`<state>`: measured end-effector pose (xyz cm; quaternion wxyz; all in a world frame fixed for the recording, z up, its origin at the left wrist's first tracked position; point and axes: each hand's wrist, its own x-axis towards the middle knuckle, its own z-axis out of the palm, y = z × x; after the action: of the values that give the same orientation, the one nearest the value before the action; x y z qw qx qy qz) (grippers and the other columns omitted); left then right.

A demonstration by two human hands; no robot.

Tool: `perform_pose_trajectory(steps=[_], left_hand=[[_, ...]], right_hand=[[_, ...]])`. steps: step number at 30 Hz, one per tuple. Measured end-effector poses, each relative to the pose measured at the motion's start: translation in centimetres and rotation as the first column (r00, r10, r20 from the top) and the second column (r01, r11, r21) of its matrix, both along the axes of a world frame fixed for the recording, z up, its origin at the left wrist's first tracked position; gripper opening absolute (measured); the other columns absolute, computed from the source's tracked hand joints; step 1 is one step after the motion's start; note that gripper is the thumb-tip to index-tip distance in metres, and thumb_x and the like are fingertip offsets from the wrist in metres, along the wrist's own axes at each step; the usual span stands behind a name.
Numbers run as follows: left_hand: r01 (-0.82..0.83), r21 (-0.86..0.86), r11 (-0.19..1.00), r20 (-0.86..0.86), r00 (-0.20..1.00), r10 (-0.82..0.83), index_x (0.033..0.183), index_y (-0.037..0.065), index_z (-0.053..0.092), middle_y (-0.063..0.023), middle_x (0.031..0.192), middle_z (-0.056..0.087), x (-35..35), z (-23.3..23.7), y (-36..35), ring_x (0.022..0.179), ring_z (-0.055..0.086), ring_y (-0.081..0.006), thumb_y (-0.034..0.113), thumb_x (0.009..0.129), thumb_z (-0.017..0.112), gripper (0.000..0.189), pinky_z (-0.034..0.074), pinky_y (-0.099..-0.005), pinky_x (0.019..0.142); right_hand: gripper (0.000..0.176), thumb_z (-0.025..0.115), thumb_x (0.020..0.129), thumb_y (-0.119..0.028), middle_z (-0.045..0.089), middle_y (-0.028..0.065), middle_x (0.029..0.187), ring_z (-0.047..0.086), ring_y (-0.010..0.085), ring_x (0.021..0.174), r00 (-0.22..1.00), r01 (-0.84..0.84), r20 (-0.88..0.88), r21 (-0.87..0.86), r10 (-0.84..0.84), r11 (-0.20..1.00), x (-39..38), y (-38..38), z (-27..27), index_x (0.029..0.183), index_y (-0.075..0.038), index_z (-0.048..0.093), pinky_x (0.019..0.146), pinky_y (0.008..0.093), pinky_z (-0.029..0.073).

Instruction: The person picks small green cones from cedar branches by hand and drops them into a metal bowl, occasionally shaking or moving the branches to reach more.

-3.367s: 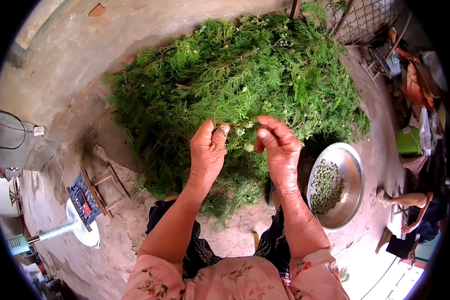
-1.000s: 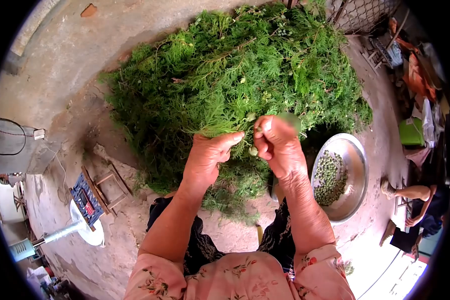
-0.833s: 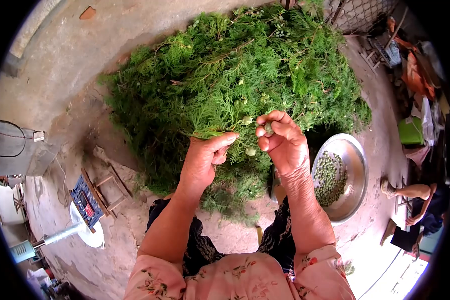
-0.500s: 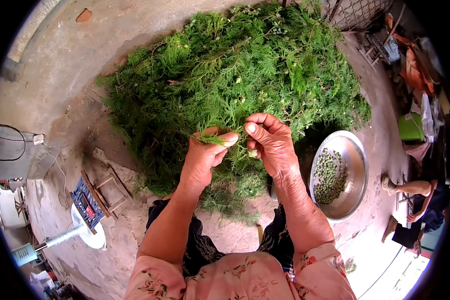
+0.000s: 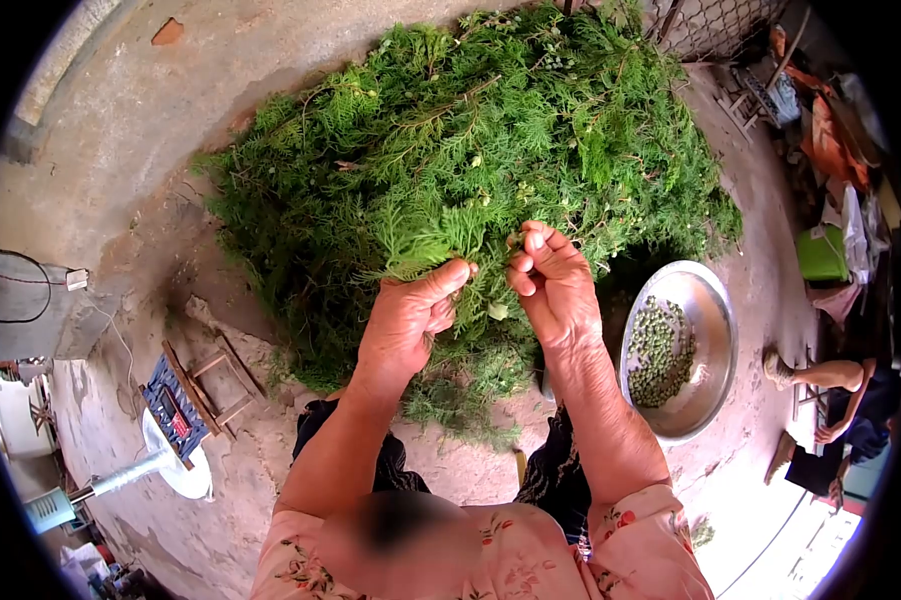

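A big heap of green leafy branches (image 5: 450, 140) lies in front of me. My left hand (image 5: 410, 318) is closed on a feathery green sprig (image 5: 412, 240), thumb on top, over the near part of the heap. Just to its right, my right hand (image 5: 558, 285) has thumb and fingers pinched together, with something small and greenish-brown at the tips that I cannot make out. On the right, a metal basin (image 5: 712, 365) holds many small round green pods (image 5: 658, 350) along its left side.
A small wooden stool (image 5: 232, 385) and a white-based stand fan (image 5: 185, 465) are at the left. Another person's leg (image 5: 828, 375) and hand show at the far right. Bags and a green item (image 5: 820, 254) lie at the upper right.
My right hand has drawn slightly away from the left, its fingertips now higher and more tightly pinched. The sprig in my left hand now stands upward with its leaves spread.
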<state>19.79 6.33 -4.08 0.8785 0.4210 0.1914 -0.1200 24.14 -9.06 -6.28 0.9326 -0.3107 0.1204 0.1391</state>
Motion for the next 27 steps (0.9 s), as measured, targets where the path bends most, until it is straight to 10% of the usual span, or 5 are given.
perform_pose_trajectory(steps=[5,11,17,27], left_hand=[[-0.176,0.048,0.983,0.056,0.983,0.173,0.082,0.007,0.058,0.0057,0.058,0.047,0.3,-0.3,0.0,0.043,0.036,-0.0027,0.018,0.078,0.067,0.015,0.024,-0.0184,0.039],[-0.279,0.054,0.959,0.077,0.958,0.275,0.081,0.008,0.056,0.0048,0.06,0.049,0.5,-0.1,0.1,0.048,0.04,-0.0052,0.018,0.078,0.067,0.014,0.029,-0.0205,0.04],[-0.252,0.15,0.956,0.129,0.964,0.234,0.083,0.007,0.059,0.0045,0.063,0.051,0.1,-0.4,-0.4,0.049,0.041,-0.004,0.016,0.077,0.068,0.014,0.028,-0.0192,0.04],[-0.129,0.101,0.986,0.038,0.991,0.126,0.084,0.008,0.059,0.007,0.06,0.046,-0.2,-0.5,-0.1,0.046,0.033,-0.0026,0.011,0.074,0.069,0.014,0.022,-0.0213,0.041]], right_hand=[[0.009,0.049,0.083,0.002,0.061,0.0131,0.093,0.057,0.0167,0.062,0.999,-0.023,-0.035,-0.006,0.023,1.0,0.0,-0.2,2.3,0.085,-0.004,0.056,0.049,0.0243,0.041],[0.025,0.065,0.078,-0.023,0.056,0.0017,0.072,0.048,0.0068,0.05,0.974,-0.19,0.052,-0.331,0.219,0.924,-1.0,0.3,2.1,0.093,-0.004,0.058,0.037,0.0176,0.031],[0.018,0.063,0.08,-0.016,0.054,-0.0026,0.067,0.046,0.0043,0.05,0.952,-0.206,0.087,-0.524,0.293,0.827,-2.0,1.4,2.4,0.094,-0.004,0.06,0.038,0.0163,0.031],[0.013,0.055,0.086,-0.019,0.049,0.0018,0.065,0.043,0.0073,0.051,0.988,0.02,-0.139,-0.285,-0.062,0.958,-0.1,-0.4,0.8,0.084,-0.006,0.055,0.041,0.0182,0.036]])
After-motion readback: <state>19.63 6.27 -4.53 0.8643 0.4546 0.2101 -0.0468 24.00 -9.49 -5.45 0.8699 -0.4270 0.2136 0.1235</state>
